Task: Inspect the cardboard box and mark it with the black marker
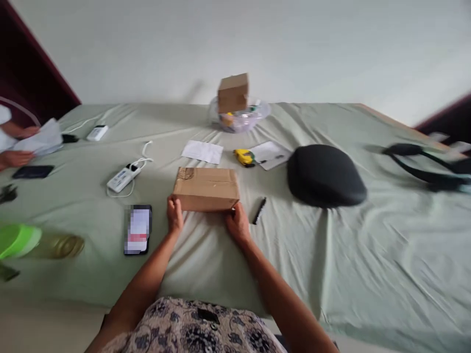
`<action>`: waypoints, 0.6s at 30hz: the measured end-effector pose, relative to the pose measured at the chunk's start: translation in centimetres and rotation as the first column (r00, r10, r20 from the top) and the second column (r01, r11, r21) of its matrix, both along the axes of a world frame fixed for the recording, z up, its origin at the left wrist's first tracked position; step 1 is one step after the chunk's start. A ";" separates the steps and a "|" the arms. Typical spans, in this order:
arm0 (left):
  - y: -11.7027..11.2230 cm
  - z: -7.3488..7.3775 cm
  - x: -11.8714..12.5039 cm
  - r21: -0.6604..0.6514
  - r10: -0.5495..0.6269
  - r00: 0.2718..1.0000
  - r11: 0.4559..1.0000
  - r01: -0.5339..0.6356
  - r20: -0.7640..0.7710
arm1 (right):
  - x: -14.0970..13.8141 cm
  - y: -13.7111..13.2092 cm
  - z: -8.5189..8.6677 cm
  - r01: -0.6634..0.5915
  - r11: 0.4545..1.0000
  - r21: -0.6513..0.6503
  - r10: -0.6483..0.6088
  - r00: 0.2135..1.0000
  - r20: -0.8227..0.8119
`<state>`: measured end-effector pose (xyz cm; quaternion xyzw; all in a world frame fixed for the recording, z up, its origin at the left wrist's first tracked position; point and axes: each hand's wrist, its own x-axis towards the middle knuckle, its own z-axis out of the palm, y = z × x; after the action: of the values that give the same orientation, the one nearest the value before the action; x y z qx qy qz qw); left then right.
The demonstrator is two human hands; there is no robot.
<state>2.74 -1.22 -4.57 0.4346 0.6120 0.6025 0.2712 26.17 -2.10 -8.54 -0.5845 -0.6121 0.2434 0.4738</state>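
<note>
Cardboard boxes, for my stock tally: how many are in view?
2: the front box, between left hand and right hand; the rear box, in or on the plastic container, unclear which.

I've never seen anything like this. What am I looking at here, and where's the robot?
There is no robot in this picture: you are seeing a person's own bare hands. The single view comes from a camera worn on that person's head, looking forward and down.

The left hand and right hand hold a cardboard box at its near corners, one on each side.

On the cloth-covered table lie a phone, a black pen, a white power strip, a yellow tape measure and a large dark rounded object. At the far left edge, another person's hands hold papers.
</note>
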 end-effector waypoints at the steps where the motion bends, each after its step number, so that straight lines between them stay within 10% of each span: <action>1: -0.1 0.0 0.2 -0.004 0.002 1.000 1.000 -0.002 0.002 | 0.2 0.0 -0.2 -0.011 1.000 -0.010 0.011 1.000 0.000; 18: -1.6 0.5 1.1 -0.014 -0.051 0.997 0.999 0.051 0.052 | 1.5 -1.3 0.3 0.133 0.968 -0.214 -0.098 0.981 0.168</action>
<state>3.87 -2.84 -4.10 0.4323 0.5980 0.6017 0.3056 27.67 -3.42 -8.20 -0.6861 -0.5809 0.2361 0.3689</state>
